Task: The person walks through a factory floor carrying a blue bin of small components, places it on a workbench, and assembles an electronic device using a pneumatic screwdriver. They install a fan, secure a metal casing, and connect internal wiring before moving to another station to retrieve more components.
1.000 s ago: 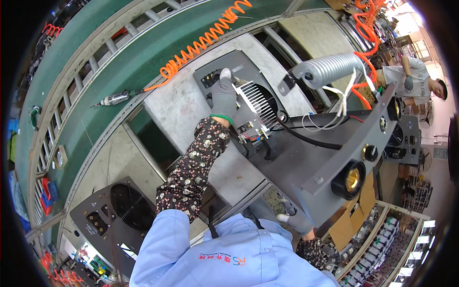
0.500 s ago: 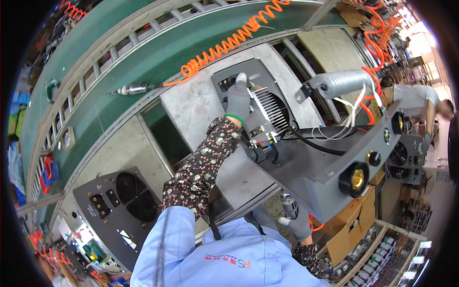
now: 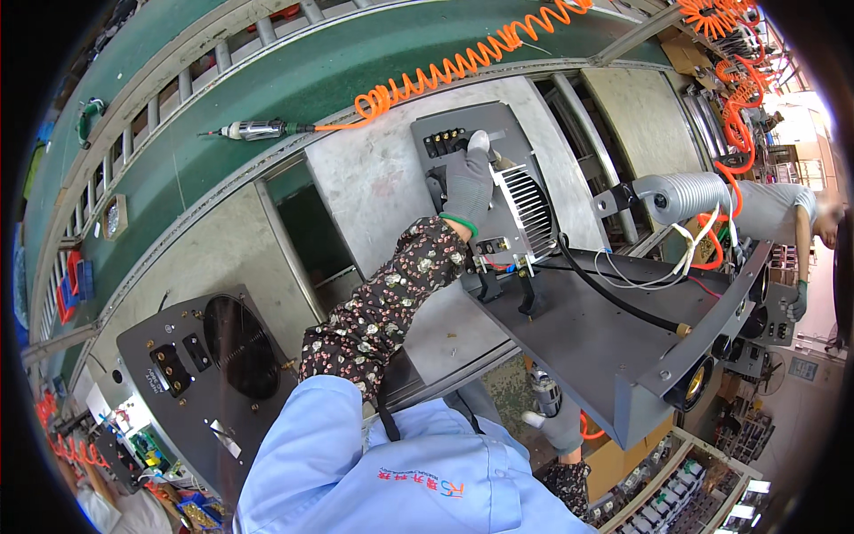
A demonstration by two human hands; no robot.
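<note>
Our gloved left hand [image 3: 469, 182] presses flat, fingers open, on the grey panel [image 3: 485, 169] atop the metal chassis [image 3: 605, 347]. Right hand [image 3: 560, 425] low, gripping a screwdriver [image 3: 544, 394]. We could snag the black cable [image 3: 614, 298].

Table [image 3: 374, 178]: grey, scuffed work surface in flat panels, set alongside a green conveyor [image 3: 294, 98] with a roller rail. Lying on it: dark grey metal chassis [image 3: 605, 347] with finned heat sink [image 3: 525, 209], wiring and black cable; a rear panel [image 3: 463, 138] stands at its far end. Second dark panel [image 3: 205, 374] with round grille lies on the near-left table section. Pneumatic screwdriver [image 3: 253, 131] with orange coiled hose [image 3: 463, 62] rests on the conveyor.
</note>
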